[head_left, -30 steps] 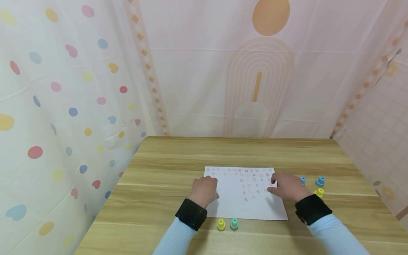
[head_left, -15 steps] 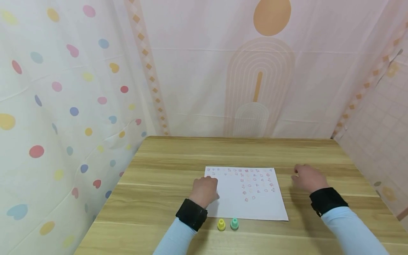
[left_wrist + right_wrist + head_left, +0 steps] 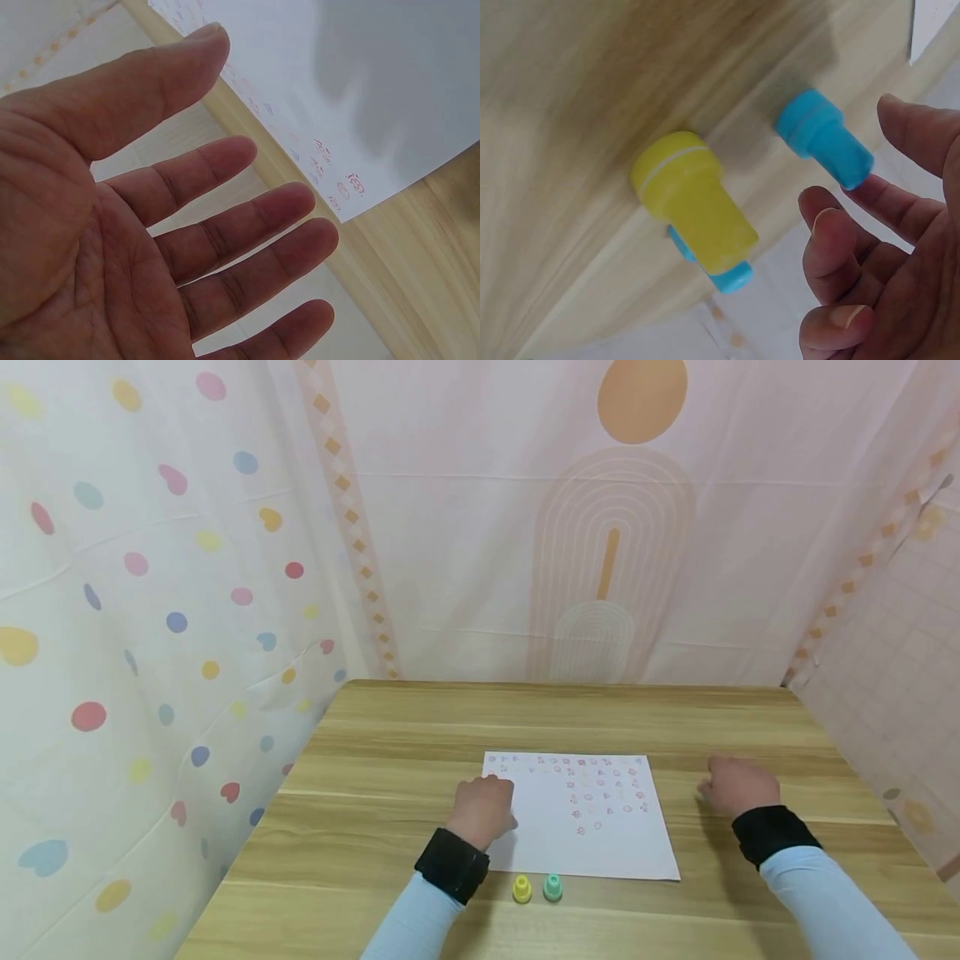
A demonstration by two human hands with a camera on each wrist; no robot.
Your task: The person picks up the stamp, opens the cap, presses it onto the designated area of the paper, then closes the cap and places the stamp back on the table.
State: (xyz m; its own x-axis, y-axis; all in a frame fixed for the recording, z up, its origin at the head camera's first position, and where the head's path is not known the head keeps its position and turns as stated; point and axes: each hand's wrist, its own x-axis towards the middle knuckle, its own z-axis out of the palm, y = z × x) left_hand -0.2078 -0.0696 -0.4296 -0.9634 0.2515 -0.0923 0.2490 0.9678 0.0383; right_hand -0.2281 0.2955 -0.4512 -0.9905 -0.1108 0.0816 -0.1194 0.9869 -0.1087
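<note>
My left hand (image 3: 482,812) hovers at the left side of a white sheet of paper (image 3: 622,856), which bears rows of small stamped marks. In the left wrist view its fingers (image 3: 247,217) are spread and relaxed, with nothing in them. Off to the right of the sheet, my right hand (image 3: 742,787) is at a blue toy stamp (image 3: 826,139). Its index finger reaches behind that stamp, while the thumb stands apart from it. A yellow stamp (image 3: 694,199) stands nearby, partly covering a second blue stamp (image 3: 733,277). My right hand and arm hide these three in the head view.
Just in front of the sheet's near edge stand a yellow stamp (image 3: 522,889) and a green stamp (image 3: 552,887). Everything rests on a wooden table (image 3: 360,860). Patterned curtains (image 3: 465,568) hang behind it and at both sides.
The right hand has left the sheet's right edge and moved right to the stamps there, dipping slightly in the last half second. My left hand has stayed in place.
</note>
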